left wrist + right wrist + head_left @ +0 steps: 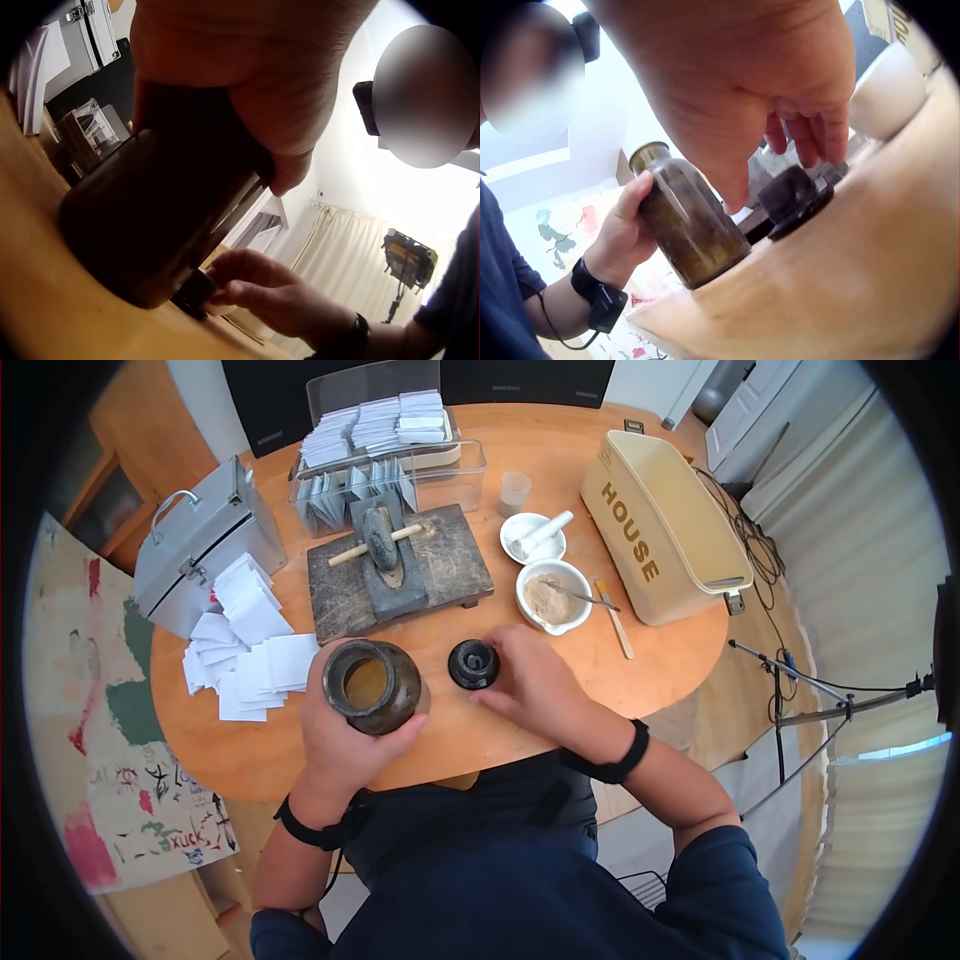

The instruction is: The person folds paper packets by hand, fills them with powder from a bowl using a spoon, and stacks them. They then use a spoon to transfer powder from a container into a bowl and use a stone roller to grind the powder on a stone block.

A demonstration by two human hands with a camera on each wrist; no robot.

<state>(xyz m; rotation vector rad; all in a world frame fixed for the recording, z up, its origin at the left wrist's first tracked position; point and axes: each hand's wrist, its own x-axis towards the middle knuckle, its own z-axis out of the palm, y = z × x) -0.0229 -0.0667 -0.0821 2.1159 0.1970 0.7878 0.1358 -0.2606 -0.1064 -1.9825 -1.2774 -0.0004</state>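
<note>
Item: dark jar [372, 685], open-mouthed, standing at the near edge of our round wooden table [560, 480], our left hand [340, 745] wrapped round its body. Item: black lid [473, 663], just right of the jar on the table, our right hand [535, 685] touching it with loosely bent fingertips, not grasping. Farther back: stone slab [400, 565] with roller, two white bowls [552, 596], stacked paper slips [250, 645] at left, cream box [665, 525] at right
</note>
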